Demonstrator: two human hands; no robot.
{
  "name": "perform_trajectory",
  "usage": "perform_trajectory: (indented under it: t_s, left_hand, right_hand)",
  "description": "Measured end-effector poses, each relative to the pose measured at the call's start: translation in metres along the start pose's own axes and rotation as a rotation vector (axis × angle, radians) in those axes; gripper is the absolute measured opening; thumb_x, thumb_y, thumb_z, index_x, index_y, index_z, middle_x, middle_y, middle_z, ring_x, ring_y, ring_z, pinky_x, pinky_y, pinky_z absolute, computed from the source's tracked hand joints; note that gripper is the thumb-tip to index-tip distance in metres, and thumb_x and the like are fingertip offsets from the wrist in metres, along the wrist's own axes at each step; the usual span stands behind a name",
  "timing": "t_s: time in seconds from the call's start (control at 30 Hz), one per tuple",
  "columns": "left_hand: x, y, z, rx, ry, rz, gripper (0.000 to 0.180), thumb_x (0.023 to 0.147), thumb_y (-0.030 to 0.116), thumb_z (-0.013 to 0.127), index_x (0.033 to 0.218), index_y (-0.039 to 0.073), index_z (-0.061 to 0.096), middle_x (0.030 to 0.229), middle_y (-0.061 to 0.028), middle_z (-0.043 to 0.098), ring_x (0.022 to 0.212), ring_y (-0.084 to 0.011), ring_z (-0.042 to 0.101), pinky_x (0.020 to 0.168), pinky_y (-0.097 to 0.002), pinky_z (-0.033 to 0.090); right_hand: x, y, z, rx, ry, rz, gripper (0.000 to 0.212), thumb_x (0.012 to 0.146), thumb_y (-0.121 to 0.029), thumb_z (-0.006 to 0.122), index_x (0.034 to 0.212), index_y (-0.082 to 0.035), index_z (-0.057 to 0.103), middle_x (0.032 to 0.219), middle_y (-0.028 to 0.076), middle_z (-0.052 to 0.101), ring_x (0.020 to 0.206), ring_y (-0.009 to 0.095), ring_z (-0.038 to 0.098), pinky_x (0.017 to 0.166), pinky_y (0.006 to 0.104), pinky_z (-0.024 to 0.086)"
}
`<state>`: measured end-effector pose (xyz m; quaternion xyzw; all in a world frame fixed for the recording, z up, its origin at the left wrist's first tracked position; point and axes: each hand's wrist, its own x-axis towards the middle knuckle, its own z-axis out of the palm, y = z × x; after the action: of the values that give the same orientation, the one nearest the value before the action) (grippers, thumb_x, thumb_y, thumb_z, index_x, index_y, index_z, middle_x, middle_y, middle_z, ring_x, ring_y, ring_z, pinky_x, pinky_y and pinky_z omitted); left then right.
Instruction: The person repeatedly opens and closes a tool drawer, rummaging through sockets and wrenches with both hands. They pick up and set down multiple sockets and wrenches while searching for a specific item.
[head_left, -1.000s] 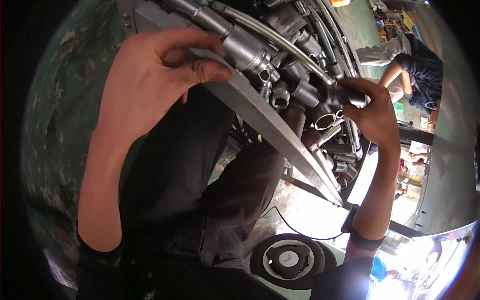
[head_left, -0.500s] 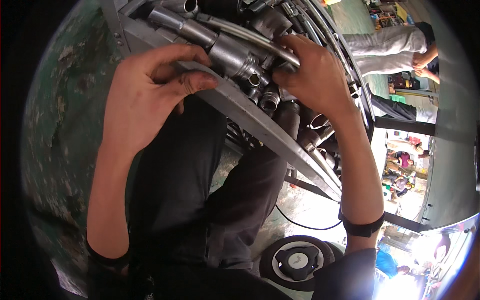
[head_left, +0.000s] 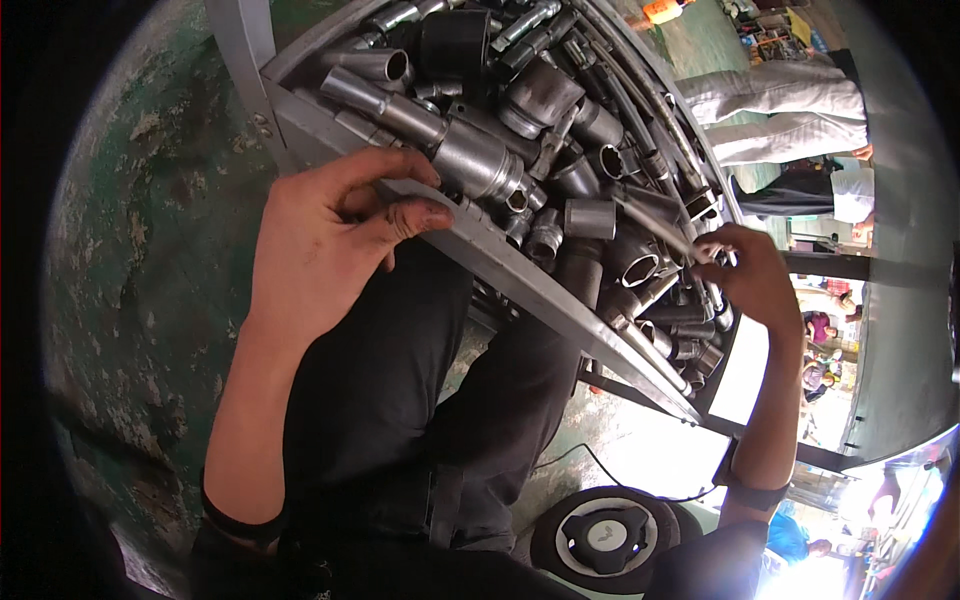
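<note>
The floor is old green paint (head_left: 130,250), worn and blotchy, with pale patches where the colour came off. Near the bottom, part of the ground is so bright it looks white. A thin black cord (head_left: 590,455) bends across it. Close by sits a round black thing with a white ring and dark middle (head_left: 605,535). A big, smooth, grey-green panel (head_left: 905,300) fills much of the right side. Someone in light grey trousers (head_left: 780,110) is up there, near a messy pile of stuff (head_left: 775,45). Strong white light (head_left: 815,580) shines in the bottom right corner.
</note>
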<state>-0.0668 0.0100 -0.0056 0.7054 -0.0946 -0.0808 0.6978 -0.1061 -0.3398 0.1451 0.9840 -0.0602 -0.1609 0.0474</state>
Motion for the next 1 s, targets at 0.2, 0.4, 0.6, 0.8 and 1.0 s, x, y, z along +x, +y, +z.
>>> perform_trajectory:
  t_s: [0.2, 0.4, 0.6, 0.8, 1.0]
  left_hand:
    - [-0.003, -0.003, 0.005, -0.131, 0.033, 0.008, 0.022, 0.083, 0.01, 0.076, 0.103, 0.002, 0.071, 0.062, -0.0023, 0.067, 0.052, -0.0025, 0.053, 0.049, -0.0213, 0.039]
    - [-0.009, -0.001, 0.002, 0.014, 0.181, 0.056, 0.051, 0.076, 0.017, 0.083, 0.123, 0.009, 0.065, 0.063, -0.0018, 0.064, 0.057, -0.0052, 0.057, 0.055, -0.0234, 0.044]
    - [-0.005, -0.002, -0.022, 0.408, 0.254, 0.053, 0.07, 0.069, 0.022, 0.087, 0.133, 0.022, 0.06, 0.062, -0.0016, 0.059, 0.059, -0.0097, 0.059, 0.058, -0.0263, 0.046]
    - [0.001, 0.006, -0.03, 0.249, 0.167, 0.064, 0.059, 0.077, 0.026, 0.083, 0.131, 0.015, 0.062, 0.062, -0.0029, 0.058, 0.058, -0.0099, 0.058, 0.058, -0.0264, 0.045]
    - [0.007, 0.012, -0.037, 0.304, 0.159, -0.028, 0.041, 0.087, 0.021, 0.076, 0.124, 0.007, 0.064, 0.063, -0.0017, 0.057, 0.058, -0.0077, 0.054, 0.056, -0.0251, 0.041]
  right_hand:
    - [0.018, -0.058, 0.003, 0.39, 0.236, -0.264, 0.043, 0.076, -0.007, 0.078, 0.116, -0.002, 0.067, 0.104, 0.011, 0.071, 0.1, 0.019, 0.067, 0.093, 0.0322, 0.049]
    - [0.066, -0.169, 0.042, 0.216, 0.332, -0.753, 0.06, 0.068, -0.005, 0.073, 0.126, -0.008, 0.06, 0.115, 0.013, 0.063, 0.107, 0.032, 0.063, 0.09, 0.0387, 0.052]
    - [0.061, -0.17, 0.024, 0.085, 0.244, -0.708, 0.051, 0.069, -0.014, 0.076, 0.118, -0.012, 0.063, 0.115, 0.01, 0.062, 0.103, 0.032, 0.063, 0.086, 0.0417, 0.053]
    - [0.049, -0.139, 0.022, 0.133, 0.376, -0.77, 0.032, 0.068, -0.014, 0.084, 0.094, -0.007, 0.065, 0.108, 0.012, 0.064, 0.099, 0.03, 0.066, 0.079, 0.0413, 0.055]
    - [-0.001, -0.076, 0.01, 0.488, 0.53, -0.738, 0.036, 0.06, -0.009, 0.089, 0.077, 0.0, 0.059, 0.119, 0.019, 0.064, 0.1, 0.029, 0.068, 0.079, 0.0374, 0.056]
